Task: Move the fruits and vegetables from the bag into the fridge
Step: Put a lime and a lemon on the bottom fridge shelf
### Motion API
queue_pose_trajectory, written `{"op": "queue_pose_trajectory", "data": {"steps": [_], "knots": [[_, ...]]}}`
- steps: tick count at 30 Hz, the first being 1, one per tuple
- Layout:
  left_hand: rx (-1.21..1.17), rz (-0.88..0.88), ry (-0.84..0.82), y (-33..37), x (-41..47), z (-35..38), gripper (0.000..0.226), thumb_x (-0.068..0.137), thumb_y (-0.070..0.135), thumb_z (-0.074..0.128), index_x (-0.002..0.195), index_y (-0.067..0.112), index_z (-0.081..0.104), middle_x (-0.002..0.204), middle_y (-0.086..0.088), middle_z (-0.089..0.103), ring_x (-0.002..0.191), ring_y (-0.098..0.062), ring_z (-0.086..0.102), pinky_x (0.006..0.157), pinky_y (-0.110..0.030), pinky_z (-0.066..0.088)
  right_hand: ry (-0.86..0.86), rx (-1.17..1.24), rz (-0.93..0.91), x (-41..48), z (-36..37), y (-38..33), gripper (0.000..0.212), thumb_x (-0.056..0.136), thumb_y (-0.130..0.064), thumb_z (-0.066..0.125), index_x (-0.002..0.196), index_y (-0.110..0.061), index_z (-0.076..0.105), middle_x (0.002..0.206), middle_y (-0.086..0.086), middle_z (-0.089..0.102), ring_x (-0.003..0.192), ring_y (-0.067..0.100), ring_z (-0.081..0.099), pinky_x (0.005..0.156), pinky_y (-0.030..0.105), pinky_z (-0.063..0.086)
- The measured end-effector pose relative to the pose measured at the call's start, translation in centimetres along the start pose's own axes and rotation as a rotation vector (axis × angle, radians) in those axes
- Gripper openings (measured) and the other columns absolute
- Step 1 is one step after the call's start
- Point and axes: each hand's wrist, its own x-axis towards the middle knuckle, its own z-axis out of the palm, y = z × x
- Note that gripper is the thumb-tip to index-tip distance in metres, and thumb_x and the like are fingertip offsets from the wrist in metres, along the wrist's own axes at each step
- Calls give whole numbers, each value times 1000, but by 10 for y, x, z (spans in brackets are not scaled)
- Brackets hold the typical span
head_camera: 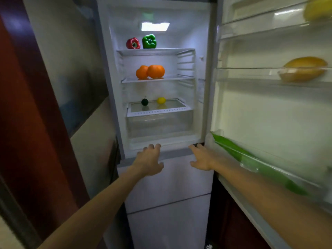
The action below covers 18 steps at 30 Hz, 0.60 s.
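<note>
The fridge stands open in front of me. A red pepper and a green pepper sit on its top shelf. Two oranges rest on the middle shelf. A dark round fruit and a lemon lie on the glass above the crisper drawer. The door racks hold an orange-yellow fruit, a yellow item and a long green vegetable. My left hand and my right hand reach toward the fridge's lower edge, both empty with fingers apart. No bag is in view.
The open fridge door fills the right side, close to my right forearm. A lower freezer door is closed below my hands. A dark red wooden panel and a wall stand on the left.
</note>
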Motion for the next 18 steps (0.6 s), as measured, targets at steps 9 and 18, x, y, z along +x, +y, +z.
{"op": "queue_pose_trajectory", "data": {"steps": [9, 18], "knots": [[-1, 161, -38, 67, 7, -3, 61, 89, 38, 57, 138, 14, 30, 129, -12, 45, 115, -32, 48, 96, -46, 43, 39, 80, 169, -78, -18, 62, 65, 88, -43, 56, 145, -22, 31, 145, 6, 40, 133, 30, 41, 105, 39, 40], [50, 372, -33, 200, -2, 7, 64, 88, 37, 55, 141, 12, 30, 137, -14, 44, 125, -35, 45, 101, -45, 41, 70, 3, 314, -195, -29, 130, 67, 92, -41, 55, 148, -20, 24, 141, 14, 39, 130, 33, 42, 99, 41, 40]]}}
